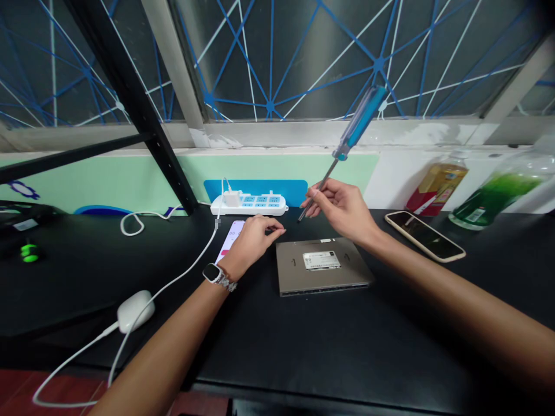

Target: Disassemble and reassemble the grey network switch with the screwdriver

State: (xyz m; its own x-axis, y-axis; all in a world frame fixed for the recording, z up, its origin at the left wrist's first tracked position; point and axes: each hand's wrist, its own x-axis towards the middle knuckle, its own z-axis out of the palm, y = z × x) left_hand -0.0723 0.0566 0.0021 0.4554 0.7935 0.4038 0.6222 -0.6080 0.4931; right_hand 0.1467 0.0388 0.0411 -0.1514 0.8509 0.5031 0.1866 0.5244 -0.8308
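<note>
Right hand (342, 211): grip pinching screwdriver (353, 130) by thin steel shaft; clear blue handle up.
Left hand (251, 240): curled on matte black surface (303, 346); can't tell its grip.
Box (321, 266): flat grey metal.

Screwdriver (359, 124): handle showing translucent glossy blue plastic, shaft showing bare metal. Flat casing (299, 277) showing matt grey metal. Table (303, 346) appearing matt black, smooth. Power strip (249, 203) showing glossy white plastic.

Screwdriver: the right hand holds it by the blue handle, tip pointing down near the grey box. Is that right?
Not quite. The head view shows the right hand pinching the screwdriver by its metal shaft, not the blue handle, which sticks up free above. The tip does point down near the grey box.
</note>
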